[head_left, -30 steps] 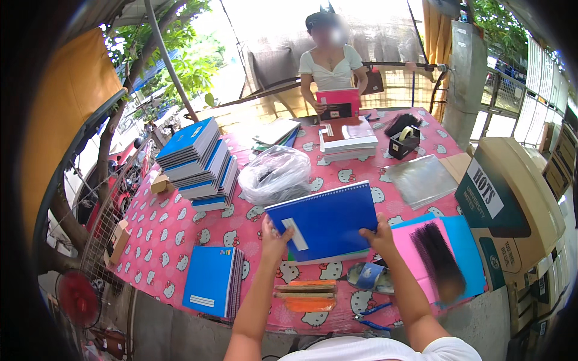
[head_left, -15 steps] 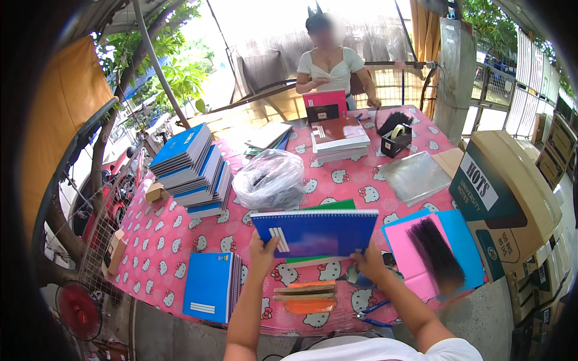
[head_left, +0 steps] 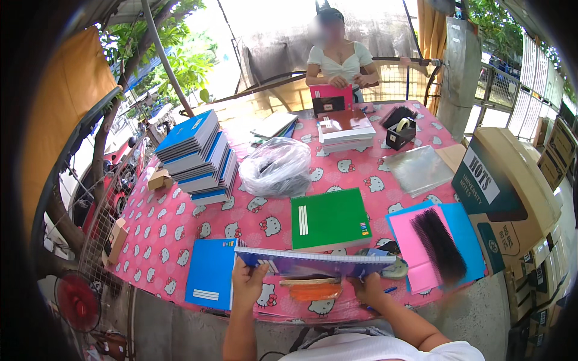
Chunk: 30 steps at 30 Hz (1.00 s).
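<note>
Between my two hands is a dark blue spiral notebook [head_left: 319, 262], tilted steeply with its coiled edge away from me. My left hand [head_left: 247, 280] grips its left end, and my right hand [head_left: 368, 290] has hold of the lower right part. Just beyond it a green notebook [head_left: 330, 218] lies on the table. Bright blue notebooks [head_left: 208, 272] lie to the left of my left hand. Partly hidden under the held notebook are an orange bundle [head_left: 314, 292] and a blue-handled tool, whose kind I cannot make out.
Stacked blue notebooks [head_left: 201, 162] and a clear plastic bag [head_left: 276, 168] stand at the far left. Black binding coils [head_left: 438, 243] lie on pink and blue sheets at right, beside a large carton [head_left: 512, 192]. A tape dispenser [head_left: 401, 133] and a co-worker [head_left: 341, 60] are across the table.
The blue notebook has come down toward me and tipped more edge-on, uncovering the green notebook. Across the table, the co-worker's hands have moved to the pink notebook.
</note>
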{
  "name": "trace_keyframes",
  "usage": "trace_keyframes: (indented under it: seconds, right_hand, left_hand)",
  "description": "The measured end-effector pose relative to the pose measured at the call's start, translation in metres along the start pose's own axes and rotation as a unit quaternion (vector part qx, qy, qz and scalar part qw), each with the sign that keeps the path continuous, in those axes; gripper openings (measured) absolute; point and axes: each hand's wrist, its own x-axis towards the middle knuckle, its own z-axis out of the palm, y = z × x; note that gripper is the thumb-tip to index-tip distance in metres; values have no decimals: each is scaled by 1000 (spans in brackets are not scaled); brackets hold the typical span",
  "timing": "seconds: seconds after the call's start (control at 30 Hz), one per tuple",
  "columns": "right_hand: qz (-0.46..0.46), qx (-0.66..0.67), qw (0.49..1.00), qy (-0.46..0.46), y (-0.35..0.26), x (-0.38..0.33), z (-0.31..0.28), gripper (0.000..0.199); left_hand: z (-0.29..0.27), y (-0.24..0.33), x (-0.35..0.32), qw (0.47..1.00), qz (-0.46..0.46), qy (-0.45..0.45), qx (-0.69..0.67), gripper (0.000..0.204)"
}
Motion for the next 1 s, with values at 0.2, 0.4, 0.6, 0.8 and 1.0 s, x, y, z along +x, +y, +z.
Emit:
trace_keyframes:
  seconds: [0.2,0.4,0.6,0.8,1.0]
  right_hand:
    - [-37,1,999,-4,9,-5,9,21]
    - [40,21,999,-22,22,-29,32,29]
    - [-9,-41,996,-78,-4,-9,-28,41]
    - [149,-354,913,140,63,66,-144,31]
    - [194,-420,885,59,144,71,-143,24]
  left_hand:
    - [5,-1,-2,996,-86,-12,2,50]
    - [55,36,-1,933,167,-28,316,81]
    - [114,21,-17,782,244,-219,530,63]
    - [119,10,-7,838,230,-226,440,40]
    - [121,6,0,871,286,-167,362,13]
